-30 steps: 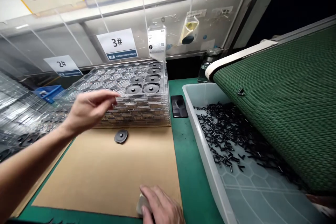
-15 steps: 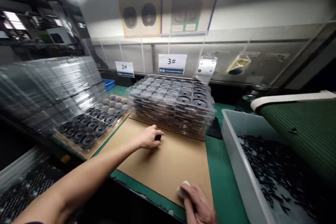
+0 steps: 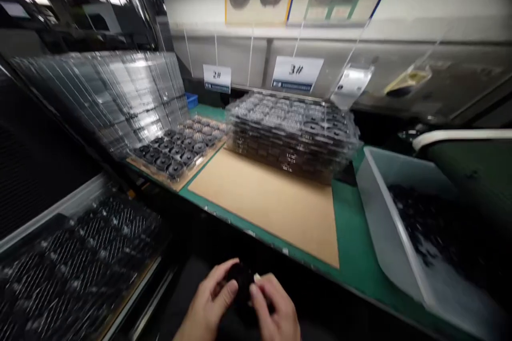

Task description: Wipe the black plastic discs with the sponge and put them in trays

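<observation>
My two hands are close together below the front edge of the bench. My left hand (image 3: 210, 298) grips a black round part (image 3: 241, 276) between thumb and fingers; its outline blurs into the dark background. My right hand (image 3: 276, 309) is closed at the right side of that part, its fingertips pinched. A bit of an off-white piece (image 3: 256, 277) pokes out between those fingers, mostly hidden; its kind I cannot make out. Beyond my hands, a brown cardboard sheet (image 3: 272, 197) lies on the green bench top.
Stacked clear trays (image 3: 292, 133) of black round parts stand behind the cardboard. To the left, another filled tray (image 3: 176, 152) sits before upright clear trays (image 3: 132, 96). A grey bin (image 3: 384, 234) of small black pieces is at right, beside a conveyor (image 3: 468, 160). Black parts fill a crate (image 3: 76, 266) lower left.
My left hand has come back from the cardboard with the black round part, down past the bench edge. My right hand has moved left to meet it. The view has shifted.
</observation>
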A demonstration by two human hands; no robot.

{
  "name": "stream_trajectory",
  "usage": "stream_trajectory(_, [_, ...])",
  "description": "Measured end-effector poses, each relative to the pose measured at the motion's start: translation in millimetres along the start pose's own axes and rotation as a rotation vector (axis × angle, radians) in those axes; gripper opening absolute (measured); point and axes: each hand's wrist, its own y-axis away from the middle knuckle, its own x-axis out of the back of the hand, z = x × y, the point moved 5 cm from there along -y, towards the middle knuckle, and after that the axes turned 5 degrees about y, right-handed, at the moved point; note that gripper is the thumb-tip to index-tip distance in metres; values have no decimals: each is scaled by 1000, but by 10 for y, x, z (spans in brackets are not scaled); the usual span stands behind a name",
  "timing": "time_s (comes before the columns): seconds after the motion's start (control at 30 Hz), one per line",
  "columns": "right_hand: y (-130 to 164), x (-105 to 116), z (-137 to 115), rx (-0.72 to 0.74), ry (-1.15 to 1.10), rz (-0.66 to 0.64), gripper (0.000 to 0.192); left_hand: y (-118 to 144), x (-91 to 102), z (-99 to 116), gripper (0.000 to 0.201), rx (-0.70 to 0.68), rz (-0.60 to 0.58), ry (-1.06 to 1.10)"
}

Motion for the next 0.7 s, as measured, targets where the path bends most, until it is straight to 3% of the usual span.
stream_trajectory(0.07, [128, -129, -4, -357, -313, -193, 60, 229, 97, 47, 68, -40, -59, 18])
stream_trajectory(0.13, [249, -228, -66, -566, -538, -283, 62, 366, 158, 72, 67, -24, -105, 88])
stream_trajectory(0.3, [428, -333, -160, -679, -644, -389, 59, 485, 188, 71, 62, 7, -134, 228])
stream_trajectory(0.37, [412, -255, -156, -573, -489, -352, 50, 495, 181, 98, 57, 4, -90, 264])
stream_trajectory(0.47, [310, 19, -223, -272, -158, -90, 35, 491, 137, 173, 51, 26, -4, 383])
stream_trajectory(0.53, [274, 180, -310, -157, -151, 57, 45, 481, 73, 223, 50, 57, 17, 451])
stream_trajectory(0.6, [247, 248, -420, -103, -215, 27, 56, 471, 14, 271, 51, 61, 26, 461])
stream_trajectory(0.7, [218, 288, -672, 81, -71, -121, 28, 461, -33, 314, 53, 35, 38, 443])
